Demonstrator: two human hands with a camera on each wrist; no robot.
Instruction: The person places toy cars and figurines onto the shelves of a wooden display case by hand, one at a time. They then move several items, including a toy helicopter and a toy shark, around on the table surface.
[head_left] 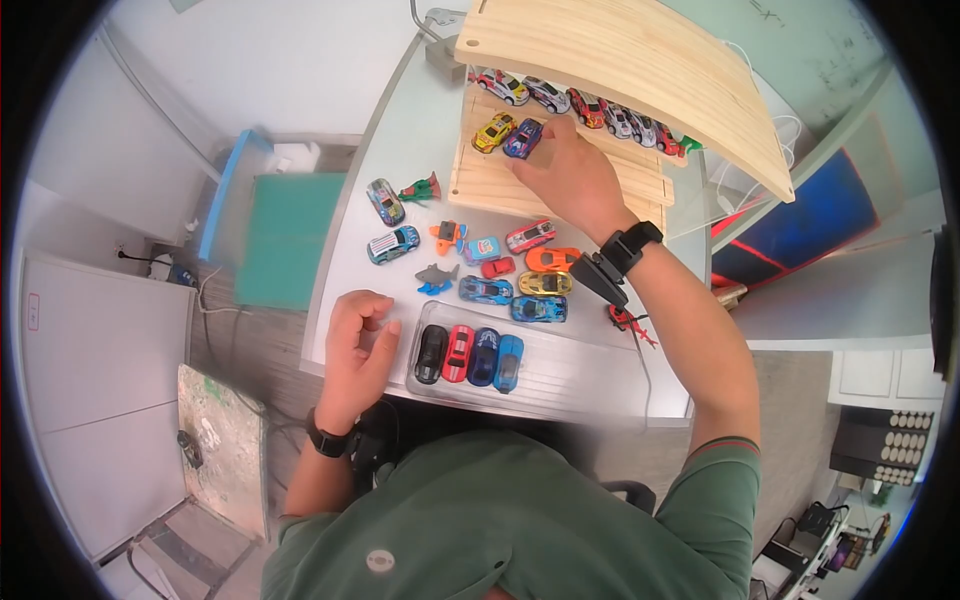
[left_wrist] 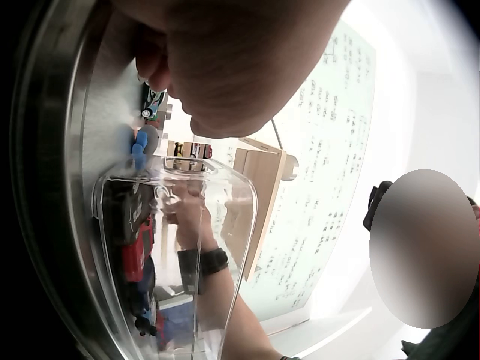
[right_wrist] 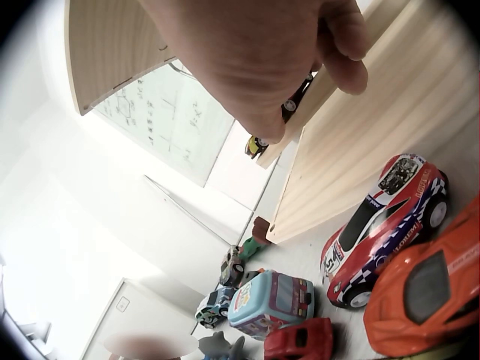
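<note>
On the wooden shelf's lower board (head_left: pixel 570 178), the right hand (head_left: pixel 575 180) pinches a purple-blue toy car (head_left: pixel 521 139) between thumb and fingers. Touching close beside that car stands a yellow one (head_left: pixel 494 132). In the right wrist view the right hand (right_wrist: pixel 255 60) hides most of the held car. Loosely curled and holding nothing, the left hand (head_left: pixel 360 350) hangs at the left of a clear tray (head_left: pixel 412 386). That tray holds a black car (head_left: pixel 431 354), a red car (head_left: pixel 458 353) and two blue cars. The left wrist view shows the left hand (left_wrist: pixel 225 60) above the tray's end.
Several cars line the shelf's back, beneath a raised wooden top board (head_left: pixel 620 70). Between shelf and tray lie several cars, a grey shark (head_left: pixel 436 277), an orange toy (head_left: pixel 448 236) and a green-red toy (head_left: pixel 420 188). A red helicopter (head_left: pixel 628 322) lies under the right forearm.
</note>
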